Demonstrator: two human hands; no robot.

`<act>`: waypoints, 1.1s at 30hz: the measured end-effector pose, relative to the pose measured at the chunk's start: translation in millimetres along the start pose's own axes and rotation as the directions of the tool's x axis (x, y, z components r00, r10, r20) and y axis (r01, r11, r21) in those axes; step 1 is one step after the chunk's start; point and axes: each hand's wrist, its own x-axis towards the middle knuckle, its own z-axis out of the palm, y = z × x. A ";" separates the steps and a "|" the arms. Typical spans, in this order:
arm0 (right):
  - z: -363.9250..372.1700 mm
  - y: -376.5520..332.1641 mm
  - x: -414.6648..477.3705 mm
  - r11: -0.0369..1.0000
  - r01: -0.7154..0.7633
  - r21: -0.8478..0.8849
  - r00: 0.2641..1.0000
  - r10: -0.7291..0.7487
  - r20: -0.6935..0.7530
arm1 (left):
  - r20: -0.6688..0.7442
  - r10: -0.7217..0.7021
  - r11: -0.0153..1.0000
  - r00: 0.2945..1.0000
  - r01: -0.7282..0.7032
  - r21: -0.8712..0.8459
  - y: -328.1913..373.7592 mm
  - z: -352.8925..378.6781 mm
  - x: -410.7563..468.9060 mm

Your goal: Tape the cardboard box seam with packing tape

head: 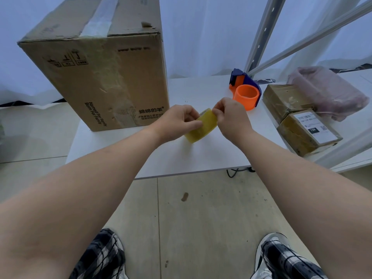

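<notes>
The right hand (231, 117) has its grip pressed together, thumb and forefinger pinching at the upper edge of the tape roll (203, 125), probably on the free end of the tape, though the end itself is too small to see. The left hand (179, 121) has its grip closed around the left side of the same roll and holds it just above the table (201, 158), near the middle. The roll is tilted, and its round face looks partly toward the person.

From the two grips, the cardboard box (100, 77) stands to the left and a little farther away, upright at the far left of the table. Its seam (100, 19) is on the top face, already covered by an old strip of clear tape, and its long axis runs from near to far. So the seam lies up and to the left of the roll, and the left hand is the nearer one to the box.

I judge that the next move needs the tape end pulled free first, then the roll carried up and left to the near end of the seam. The orange tape dispenser (245, 93) lies behind the right hand, untouched.
</notes>
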 end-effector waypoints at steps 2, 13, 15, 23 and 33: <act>-0.1 -2.0 0.2 0.995 0.040 -0.090 0.999 -0.043 -0.029 | -0.009 0.019 0.998 1.000 -0.018 0.060 3.6 2.1 2.0; -13.3 -24.1 -2.1 0.970 0.235 0.058 0.972 -0.236 0.002 | -0.186 -0.072 0.990 0.980 0.093 0.108 1.9 -6.5 17.7; -12.7 -28.8 -1.8 0.974 0.205 0.098 0.978 -0.208 0.022 | -0.166 -0.096 0.992 0.982 0.108 0.064 -1.1 -8.8 16.3; -19.2 -29.0 3.8 0.987 0.158 0.019 0.987 -0.158 0.003 | -0.170 -0.059 0.998 0.984 0.063 0.019 1.2 -1.3 9.0; -22.0 -35.4 3.0 0.951 0.304 -0.054 0.953 -0.303 0.011 | -0.207 -0.110 0.987 0.972 0.083 -0.134 8.2 2.4 9.9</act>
